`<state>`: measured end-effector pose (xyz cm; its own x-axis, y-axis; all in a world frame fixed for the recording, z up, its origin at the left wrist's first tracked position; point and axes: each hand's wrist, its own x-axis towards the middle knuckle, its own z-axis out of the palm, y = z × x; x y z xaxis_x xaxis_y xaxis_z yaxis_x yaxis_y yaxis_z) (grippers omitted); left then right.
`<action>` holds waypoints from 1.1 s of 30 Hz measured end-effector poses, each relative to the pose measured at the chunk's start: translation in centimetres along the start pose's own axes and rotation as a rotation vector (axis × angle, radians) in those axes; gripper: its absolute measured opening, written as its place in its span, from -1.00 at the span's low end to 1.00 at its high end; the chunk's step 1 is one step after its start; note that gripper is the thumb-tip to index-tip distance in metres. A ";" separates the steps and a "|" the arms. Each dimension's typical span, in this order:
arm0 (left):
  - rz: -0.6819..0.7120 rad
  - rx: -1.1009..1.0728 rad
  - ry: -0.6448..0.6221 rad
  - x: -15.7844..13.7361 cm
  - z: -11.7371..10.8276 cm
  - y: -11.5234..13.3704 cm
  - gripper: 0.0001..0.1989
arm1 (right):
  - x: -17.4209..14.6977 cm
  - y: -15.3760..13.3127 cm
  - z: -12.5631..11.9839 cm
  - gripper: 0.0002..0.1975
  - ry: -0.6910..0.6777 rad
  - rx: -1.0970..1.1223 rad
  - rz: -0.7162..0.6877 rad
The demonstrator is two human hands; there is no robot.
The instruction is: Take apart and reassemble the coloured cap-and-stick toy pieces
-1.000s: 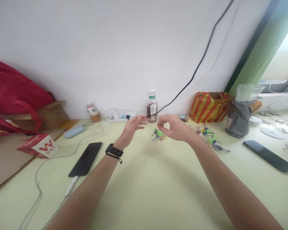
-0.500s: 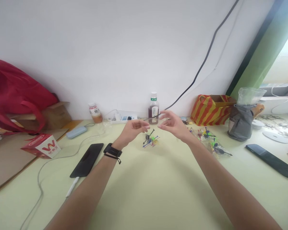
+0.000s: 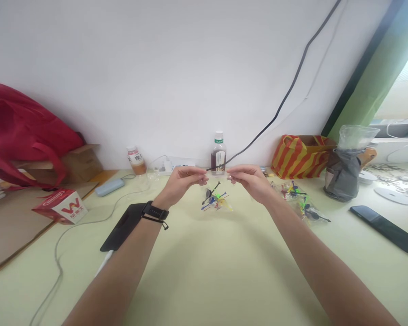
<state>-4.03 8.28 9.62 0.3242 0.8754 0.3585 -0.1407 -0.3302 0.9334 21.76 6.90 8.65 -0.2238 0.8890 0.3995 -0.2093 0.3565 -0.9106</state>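
My left hand (image 3: pixel 183 184) and my right hand (image 3: pixel 250 182) face each other above the table. Each is closed in a pinch on the upper edge of a clear plastic bag (image 3: pixel 217 173), stretched between them. Just below the fingers show small arrow-shaped plastic pieces (image 3: pixel 215 200), black, blue, green, yellow and red. They look to be in the lower part of the bag, though its clear film is hard to trace. Similar clear packets of coloured pieces (image 3: pixel 301 199) lie to the right of my right forearm.
A dark drink bottle (image 3: pixel 219 154) stands behind my hands, near a power strip (image 3: pixel 177 165). Left are a phone (image 3: pixel 124 226), a red-white box (image 3: pixel 61 206) and an amber drink bottle (image 3: pixel 136 160). Right are a striped bag (image 3: pixel 297 156), a grey bag (image 3: pixel 342 174) and a dark phone (image 3: pixel 386 228).
The fingers of my right hand were apart and have closed on the bag's edge. Both hands now hold level, with the film stretched between them.
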 end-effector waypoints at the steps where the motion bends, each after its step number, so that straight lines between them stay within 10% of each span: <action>1: -0.002 -0.027 0.001 0.0 0.0 0.0 -0.83 | 0.0 0.0 0.0 -0.86 0.006 0.020 0.005; 13: 0.057 0.205 0.026 -0.2 0.2 0.7 -0.56 | -0.2 -0.3 0.7 -0.65 0.008 -0.169 -0.071; 33: 0.036 0.097 0.032 0.4 -1.0 -1.5 -0.88 | 0.3 1.9 0.2 -0.85 0.068 -0.061 -0.026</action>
<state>-4.65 9.46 8.28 0.2900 0.8727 0.3928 -0.0601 -0.3930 0.9176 21.09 7.75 7.08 -0.1535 0.8960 0.4168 -0.1551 0.3947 -0.9056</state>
